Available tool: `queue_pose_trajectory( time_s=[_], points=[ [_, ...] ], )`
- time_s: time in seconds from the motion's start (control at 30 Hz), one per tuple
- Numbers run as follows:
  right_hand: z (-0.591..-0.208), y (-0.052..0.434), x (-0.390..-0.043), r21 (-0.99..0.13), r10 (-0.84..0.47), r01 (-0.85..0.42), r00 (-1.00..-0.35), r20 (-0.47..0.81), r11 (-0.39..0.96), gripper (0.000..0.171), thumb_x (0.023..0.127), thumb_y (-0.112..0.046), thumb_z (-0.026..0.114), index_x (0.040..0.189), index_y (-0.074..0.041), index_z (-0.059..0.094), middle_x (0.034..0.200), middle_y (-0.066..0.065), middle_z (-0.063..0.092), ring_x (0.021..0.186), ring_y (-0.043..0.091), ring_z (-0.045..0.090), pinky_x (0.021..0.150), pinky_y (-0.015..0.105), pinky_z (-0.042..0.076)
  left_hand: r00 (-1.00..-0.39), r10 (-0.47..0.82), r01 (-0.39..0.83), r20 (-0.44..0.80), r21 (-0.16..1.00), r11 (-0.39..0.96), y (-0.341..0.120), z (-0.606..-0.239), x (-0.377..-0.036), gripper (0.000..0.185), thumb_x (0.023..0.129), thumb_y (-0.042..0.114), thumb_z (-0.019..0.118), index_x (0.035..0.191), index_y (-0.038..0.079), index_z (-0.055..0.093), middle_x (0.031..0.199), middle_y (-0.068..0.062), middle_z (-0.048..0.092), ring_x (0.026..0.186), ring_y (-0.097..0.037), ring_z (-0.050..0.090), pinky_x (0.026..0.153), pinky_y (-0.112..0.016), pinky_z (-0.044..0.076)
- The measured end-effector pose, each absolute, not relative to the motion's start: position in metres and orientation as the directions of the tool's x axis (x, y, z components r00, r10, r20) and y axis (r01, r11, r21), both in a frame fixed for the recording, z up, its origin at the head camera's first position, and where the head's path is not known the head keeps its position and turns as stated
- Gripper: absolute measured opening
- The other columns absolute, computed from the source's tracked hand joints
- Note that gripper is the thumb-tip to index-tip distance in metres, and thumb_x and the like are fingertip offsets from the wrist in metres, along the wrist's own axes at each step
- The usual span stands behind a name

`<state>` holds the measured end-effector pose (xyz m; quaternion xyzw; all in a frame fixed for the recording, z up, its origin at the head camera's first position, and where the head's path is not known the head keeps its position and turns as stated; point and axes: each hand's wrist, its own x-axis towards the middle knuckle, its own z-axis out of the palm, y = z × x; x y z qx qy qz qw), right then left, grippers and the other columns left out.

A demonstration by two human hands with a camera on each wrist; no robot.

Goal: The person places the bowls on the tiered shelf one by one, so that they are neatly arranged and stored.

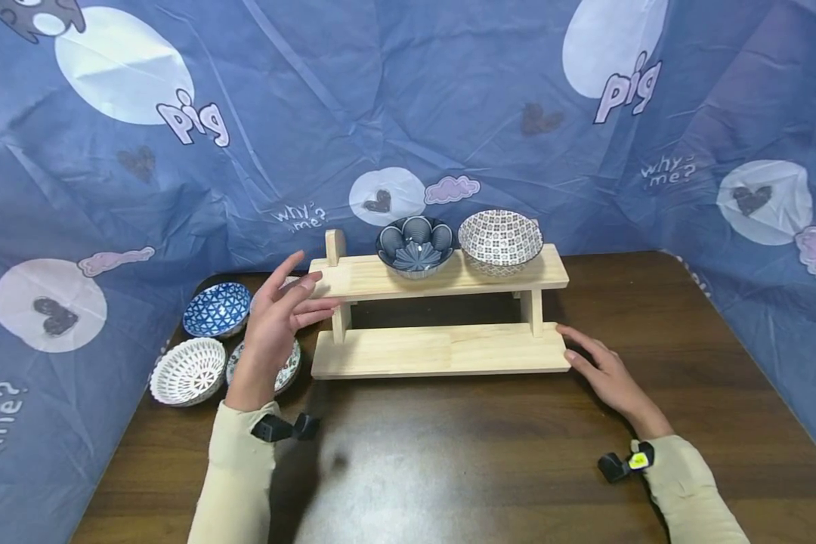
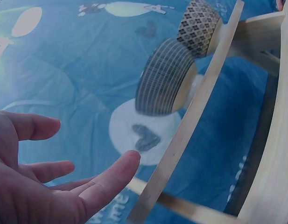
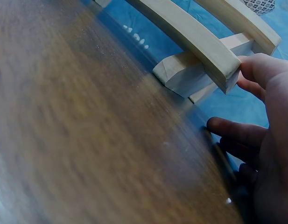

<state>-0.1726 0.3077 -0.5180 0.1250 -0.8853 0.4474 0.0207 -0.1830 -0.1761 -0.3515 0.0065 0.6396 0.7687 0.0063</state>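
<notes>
A pale two-tier wooden shelf (image 1: 394,353) stands on the table. Its upper board carries a dark blue bowl (image 1: 416,253) with a petal pattern and a black-and-white patterned bowl (image 1: 499,240); both tilt toward the head camera. My left hand (image 1: 275,325) is raised at the upper board's left end, fingers spread and holding nothing. In the left wrist view, the fingertips (image 2: 129,161) overlap the board's edge. At the lower board's right end, my right hand (image 1: 608,374) touches the wood with thumb and forefinger, the other fingers (image 3: 237,132) extended below.
Left of the shelf are a blue-and-white bowl (image 1: 216,310), a white openwork bowl (image 1: 189,372) and a floral-patterned dish (image 1: 289,369), partly hidden by my left wrist. A printed blue cloth (image 1: 313,98) hangs behind the brown wooden table (image 1: 408,453).
</notes>
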Motion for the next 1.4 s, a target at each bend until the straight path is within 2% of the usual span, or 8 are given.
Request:
queue_pose_trajectory(
  time_s=[0.23, 0.37, 0.73, 0.93, 1.13, 1.2, 1.33, 1.4],
  points=[
    [-0.519, 0.309, -0.173, -0.794, -0.202, -0.237, -0.968, 0.147, 0.560, 0.047, 0.106, -0.029, 0.050, 0.150, -0.014, 0.046, 0.154, 0.019, 0.046, 0.130, -0.021, 0.028, 0.113, 0.068, 0.028, -1.000, -0.017, 0.009, 0.005, 0.981, -0.191, -0.196, -0.352, -0.168, 0.060, 0.104, 0.012, 0.048, 0.159, 0.008, 0.022, 0.119, 0.000, 0.060, 0.078, -0.014, 0.076, 0.077, -0.028, 0.064],
    [-0.519, 0.309, -0.174, -0.792, -0.200, -0.241, -0.968, 0.153, 0.561, 0.047, 0.105, -0.028, 0.050, 0.150, -0.014, 0.046, 0.153, 0.019, 0.047, 0.129, -0.021, 0.028, 0.113, 0.067, 0.029, -0.999, -0.030, 0.031, 0.025, 0.982, -0.188, -0.205, -0.351, -0.160, 0.061, 0.104, 0.012, 0.048, 0.158, 0.006, 0.021, 0.111, 0.007, 0.066, 0.078, -0.014, 0.076, 0.076, -0.028, 0.065],
    [-0.519, 0.308, -0.174, -0.791, -0.202, -0.238, -0.968, 0.147, 0.564, 0.047, 0.105, -0.029, 0.050, 0.150, -0.016, 0.046, 0.154, 0.018, 0.046, 0.132, -0.016, 0.030, 0.113, 0.067, 0.029, -0.993, -0.059, 0.116, 0.103, 0.949, -0.292, -0.241, -0.359, -0.143, 0.053, 0.103, 0.006, 0.048, 0.152, 0.008, 0.027, 0.111, 0.004, 0.070, 0.077, -0.017, 0.077, 0.074, -0.030, 0.065],
    [-0.518, 0.308, -0.174, -0.789, -0.199, -0.225, -0.971, 0.133, 0.572, 0.048, 0.106, -0.030, 0.050, 0.151, -0.016, 0.045, 0.155, 0.018, 0.045, 0.138, -0.004, 0.033, 0.113, 0.068, 0.028, -0.989, -0.111, 0.133, 0.103, 0.941, -0.312, -0.264, -0.366, -0.132, 0.055, 0.102, 0.003, 0.050, 0.152, 0.006, 0.026, 0.109, 0.002, 0.071, 0.075, -0.021, 0.078, 0.070, -0.031, 0.065],
    [-0.518, 0.308, -0.174, -0.787, -0.196, -0.218, -0.973, 0.126, 0.577, 0.048, 0.106, -0.031, 0.050, 0.151, -0.015, 0.045, 0.155, 0.017, 0.045, 0.139, -0.003, 0.033, 0.114, 0.068, 0.028, -0.983, -0.161, 0.131, 0.083, 0.940, -0.314, -0.287, -0.372, -0.122, 0.058, 0.102, 0.002, 0.051, 0.153, 0.007, 0.024, 0.108, 0.004, 0.072, 0.073, -0.021, 0.077, 0.068, -0.030, 0.065],
    [-0.517, 0.308, -0.174, -0.785, -0.194, -0.215, -0.973, 0.123, 0.581, 0.049, 0.106, -0.031, 0.050, 0.151, -0.015, 0.045, 0.155, 0.017, 0.045, 0.142, 0.005, 0.035, 0.114, 0.068, 0.028, -0.982, -0.172, 0.129, 0.075, 0.936, -0.328, -0.295, -0.374, -0.118, 0.059, 0.101, 0.001, 0.050, 0.154, 0.008, 0.023, 0.107, 0.003, 0.073, 0.073, -0.021, 0.077, 0.068, -0.030, 0.065],
    [-0.516, 0.306, -0.173, -0.786, -0.193, -0.204, -0.975, 0.109, 0.584, 0.049, 0.106, -0.032, 0.049, 0.151, -0.014, 0.044, 0.156, 0.018, 0.044, 0.144, 0.032, 0.036, 0.113, 0.069, 0.028, -0.981, -0.177, 0.143, 0.076, 0.904, -0.404, -0.312, -0.379, -0.112, 0.055, 0.101, -0.003, 0.046, 0.151, 0.009, 0.025, 0.106, 0.000, 0.074, 0.073, -0.025, 0.077, 0.067, -0.033, 0.065],
    [-0.516, 0.306, -0.173, -0.787, -0.194, -0.201, -0.975, 0.105, 0.583, 0.050, 0.106, -0.032, 0.049, 0.151, -0.013, 0.044, 0.156, 0.018, 0.043, 0.143, 0.041, 0.035, 0.113, 0.070, 0.028, -0.981, -0.179, 0.152, 0.079, 0.886, -0.439, -0.320, -0.383, -0.108, 0.052, 0.101, -0.005, 0.044, 0.148, 0.010, 0.028, 0.106, -0.002, 0.075, 0.073, -0.028, 0.077, 0.067, -0.035, 0.065]
  ],
)
